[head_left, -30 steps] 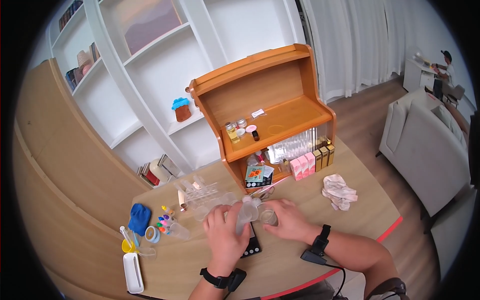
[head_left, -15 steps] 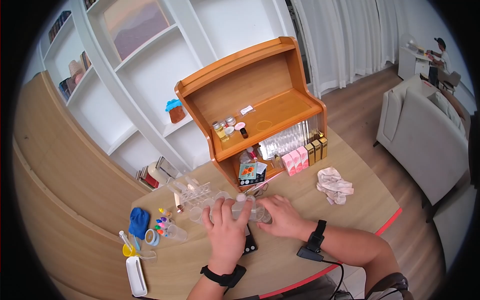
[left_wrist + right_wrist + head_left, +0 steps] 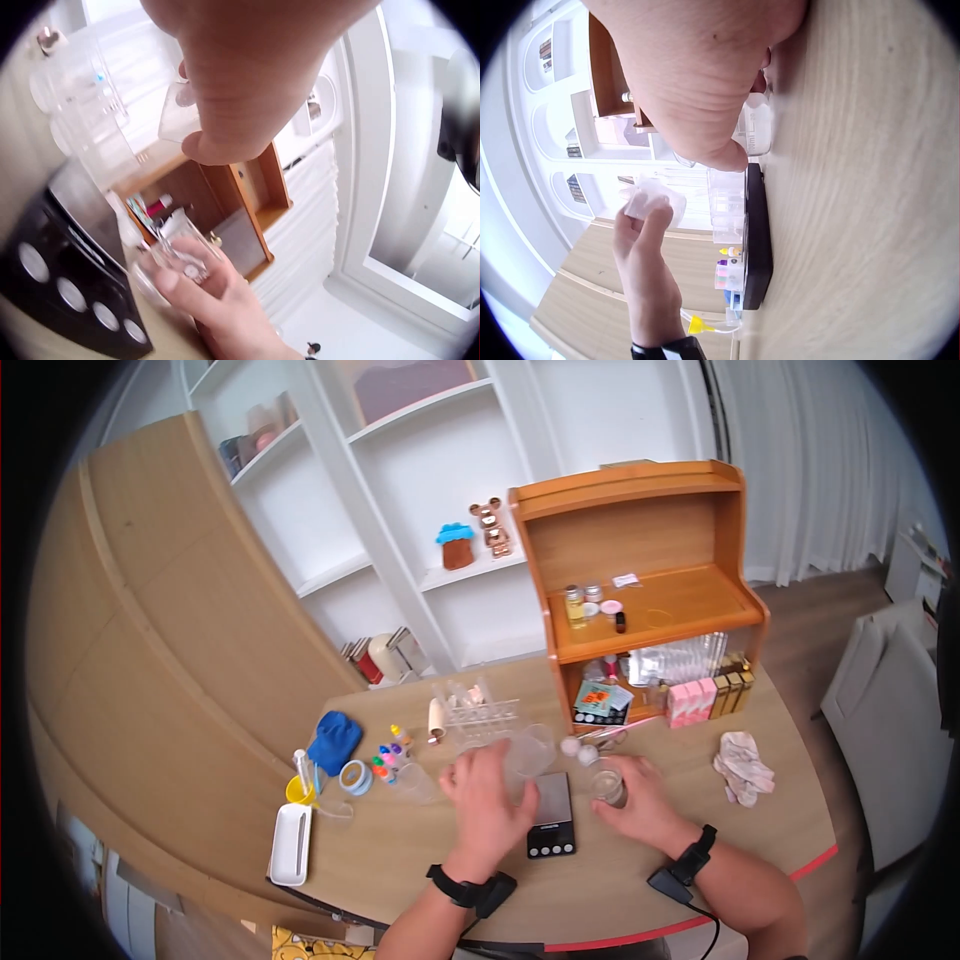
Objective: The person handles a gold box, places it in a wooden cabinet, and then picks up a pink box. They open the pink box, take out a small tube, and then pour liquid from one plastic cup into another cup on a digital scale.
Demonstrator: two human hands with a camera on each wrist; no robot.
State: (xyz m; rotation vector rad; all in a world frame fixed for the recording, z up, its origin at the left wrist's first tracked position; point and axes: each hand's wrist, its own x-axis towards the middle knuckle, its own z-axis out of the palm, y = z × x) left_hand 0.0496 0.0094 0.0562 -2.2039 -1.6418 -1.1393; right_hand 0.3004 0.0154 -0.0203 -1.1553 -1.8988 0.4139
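Observation:
My left hand [image 3: 488,805] pinches a translucent plastic cup [image 3: 646,201], raised above the table in the right wrist view. Around a small glass beaker [image 3: 606,788] curl the fingers of my right hand [image 3: 642,805]; its ml markings show in the right wrist view, and its base is down at table level. Between the hands lies a black digital scale [image 3: 552,842] with a silver plate and round buttons, nothing on its plate. Just behind the scale sit small whitish balls [image 3: 588,754]. Clear cups and a clear rack [image 3: 482,713] stand beyond my left hand.
A wooden shelf unit [image 3: 640,640] holds jars, bottles, pink boxes [image 3: 690,703] and gold boxes. A crumpled cloth [image 3: 743,768] lies at right. To the left are a blue cloth [image 3: 335,742], coloured bottles [image 3: 388,758], a round tin [image 3: 355,777] and a white tray [image 3: 291,845].
My hands, close together before, have moved apart, the right one carrying the beaker to the right of the scale. The scale between them is now uncovered. The head view has turned left.

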